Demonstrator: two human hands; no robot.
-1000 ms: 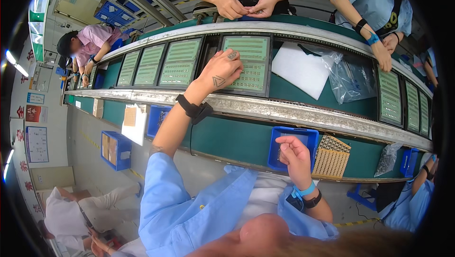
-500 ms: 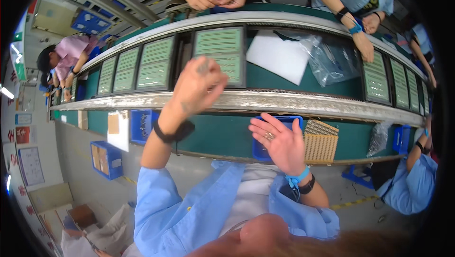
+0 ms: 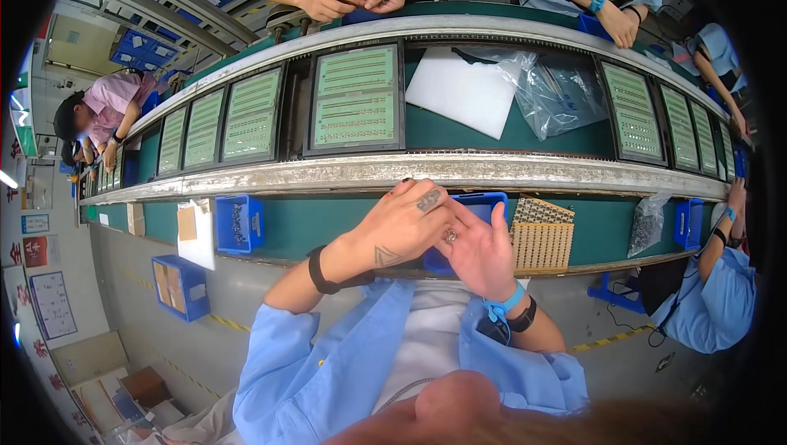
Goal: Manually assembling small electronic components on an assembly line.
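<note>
Green work surface [image 3: 303, 219] ran along the near side of a worn silver metal rail [image 3: 328, 172] on a factory line. Above that surface, small silvery metal parts [image 3: 450, 236] lay in the upturned right hand [image 3: 488, 256], near the base of its fingers. That hand was unclenched, its thumb spread to the right. From the left, the left hand [image 3: 406, 219] bent over it with curled fingers, touching the right fingers.

Picking out a part this way probably called for a level, slightly cupped right palm, so that loose ones would not slide off, and for a light pinch on one part alone. Keeping both hands over the blue plastic bin [image 3: 437, 262] seemed wise in case of a drop.

Just right of the bin lay a tan perforated board [image 3: 541, 246]; beyond the rail, a green circuit panel in a black frame [image 3: 355, 96] stood left of a white foam sheet [image 3: 459, 92].

The left fingertips were hidden, so whether they gripped anything could not be made out. The parts were too small to count, the hands covered most of the bin, and whatever the far co-worker's hands [image 3: 361, 4] held was too tiny to identify.
</note>
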